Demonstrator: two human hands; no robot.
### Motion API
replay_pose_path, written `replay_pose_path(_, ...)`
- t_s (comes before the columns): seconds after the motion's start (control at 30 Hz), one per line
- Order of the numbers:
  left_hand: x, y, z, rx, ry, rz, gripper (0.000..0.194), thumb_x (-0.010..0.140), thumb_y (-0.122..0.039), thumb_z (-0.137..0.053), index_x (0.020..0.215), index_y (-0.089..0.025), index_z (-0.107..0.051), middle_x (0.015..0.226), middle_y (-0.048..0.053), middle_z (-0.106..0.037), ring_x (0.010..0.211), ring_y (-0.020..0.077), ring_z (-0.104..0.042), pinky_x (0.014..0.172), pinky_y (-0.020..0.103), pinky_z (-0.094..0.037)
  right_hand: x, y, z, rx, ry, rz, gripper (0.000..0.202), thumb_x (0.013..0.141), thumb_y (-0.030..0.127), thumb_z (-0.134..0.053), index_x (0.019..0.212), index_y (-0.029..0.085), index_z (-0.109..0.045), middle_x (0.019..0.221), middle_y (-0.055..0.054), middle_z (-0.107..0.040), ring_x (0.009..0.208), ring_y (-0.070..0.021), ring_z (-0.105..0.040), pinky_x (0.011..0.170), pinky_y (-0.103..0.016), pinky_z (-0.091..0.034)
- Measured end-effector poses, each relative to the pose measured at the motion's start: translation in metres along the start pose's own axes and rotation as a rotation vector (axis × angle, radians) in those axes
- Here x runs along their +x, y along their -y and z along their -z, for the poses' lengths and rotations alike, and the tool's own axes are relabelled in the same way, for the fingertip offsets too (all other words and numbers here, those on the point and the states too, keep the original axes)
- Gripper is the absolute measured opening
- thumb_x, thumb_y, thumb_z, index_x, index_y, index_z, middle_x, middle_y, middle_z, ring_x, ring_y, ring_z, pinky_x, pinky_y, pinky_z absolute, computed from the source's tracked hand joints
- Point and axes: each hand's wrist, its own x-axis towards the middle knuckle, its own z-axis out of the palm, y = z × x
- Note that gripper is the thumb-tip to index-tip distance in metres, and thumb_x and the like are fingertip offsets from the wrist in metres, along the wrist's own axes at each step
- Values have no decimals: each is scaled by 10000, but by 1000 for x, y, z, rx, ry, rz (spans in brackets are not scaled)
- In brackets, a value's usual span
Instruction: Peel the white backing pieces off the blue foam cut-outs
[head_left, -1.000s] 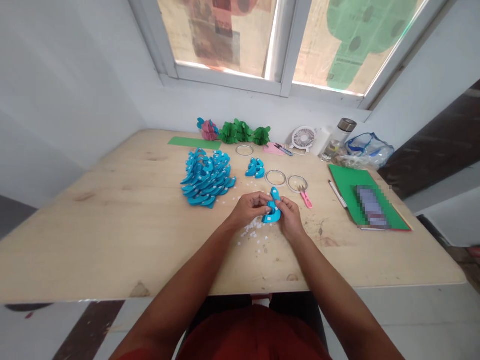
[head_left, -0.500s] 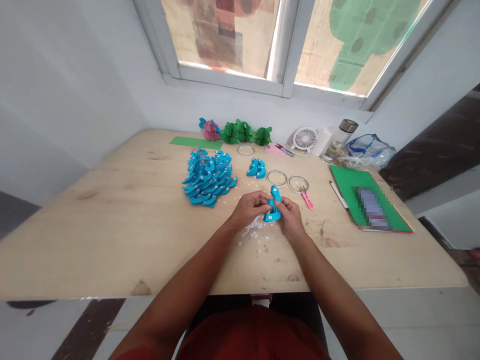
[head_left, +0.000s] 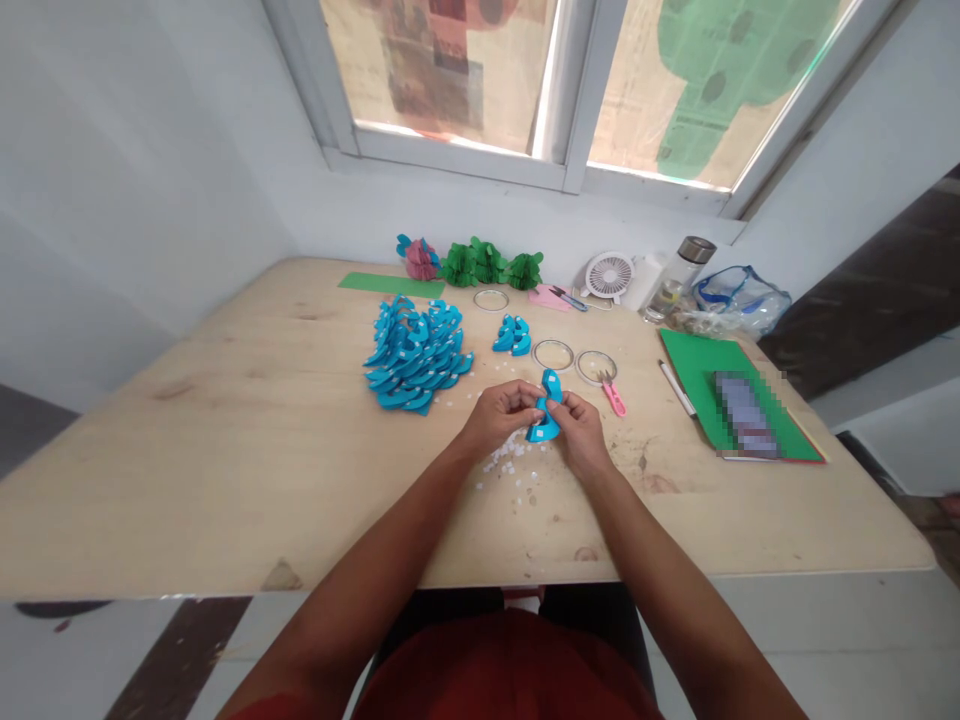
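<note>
A curved blue paper piece (head_left: 545,427) with small white squares on it is held between both hands above the table. My left hand (head_left: 501,415) pinches its left side, fingertips close to its middle. On its right side, my right hand (head_left: 581,428) grips it with thumb and fingers. Small white paper bits (head_left: 511,455) lie scattered under and beside the hands. Just behind the hands sits a small group of blue paper pieces (head_left: 511,335). Further left is a large pile of similar blue pieces (head_left: 412,360).
Tape rings (head_left: 553,369) and pink snips (head_left: 614,398) lie behind and right of my hands. A white pen (head_left: 679,391) and green sheets (head_left: 697,375) are at right. Along the back stand green paper shapes (head_left: 487,262), a small fan (head_left: 609,275) and a bottle (head_left: 679,280).
</note>
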Motion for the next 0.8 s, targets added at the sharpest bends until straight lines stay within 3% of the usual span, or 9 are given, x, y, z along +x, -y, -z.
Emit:
replay_pose_path(0.67,1,2,1,-79,75,9,336,584,-236,-730,883,-137,-612,644,-8,-610,568,99,-559,549,213,-448,1,-1,0,-41,-18,19,233,664,391,-653,702,176,-573,527,47,-461,489,-95,-419,484,-223,-346)
replay_pose_path(0.8,2,6,-1,-65,19,23,255,630,-244,-690,846,-142,-601,612,-12,-605,553,102,-558,544,217,-453,1,-1,1,-110,-19,46,222,681,385,-634,703,171,-576,545,36,-492,492,-95,-421,472,-218,-335)
